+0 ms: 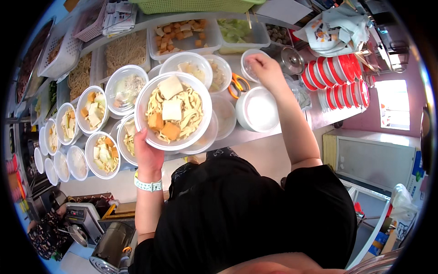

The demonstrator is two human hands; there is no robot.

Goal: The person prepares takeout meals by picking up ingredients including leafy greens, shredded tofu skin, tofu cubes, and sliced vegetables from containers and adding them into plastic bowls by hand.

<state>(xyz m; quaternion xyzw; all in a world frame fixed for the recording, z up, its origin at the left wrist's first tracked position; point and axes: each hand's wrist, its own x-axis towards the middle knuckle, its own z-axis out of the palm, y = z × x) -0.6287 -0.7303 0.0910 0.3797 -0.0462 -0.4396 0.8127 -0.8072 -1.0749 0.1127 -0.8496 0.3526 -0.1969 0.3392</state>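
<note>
My left hand (149,154) grips the rim of a round white plastic bowl (207,113), raised above other bowls. Inside lie flat noodles (188,118), pale tofu slabs (172,109) and fried tofu cubes (170,131). My right hand (265,66) reaches over a small round tub (245,70), its fingertips down inside the rim. What the fingertips touch is hidden. Orange-handled scissors (236,85) lie between the two hands. Below the right forearm stands a stack of white bowls (257,109). Beneath the held bowl, clear plastic bowls (222,118) are partly covered.
Filled bowls (92,109) line the steel counter (253,135) to the left. Behind stand tubs of fried tofu (184,34), cut greens (234,30) and thin noodles (126,49). Red-and-white stacked containers (333,72) sit right. Another person (49,233) is at lower left.
</note>
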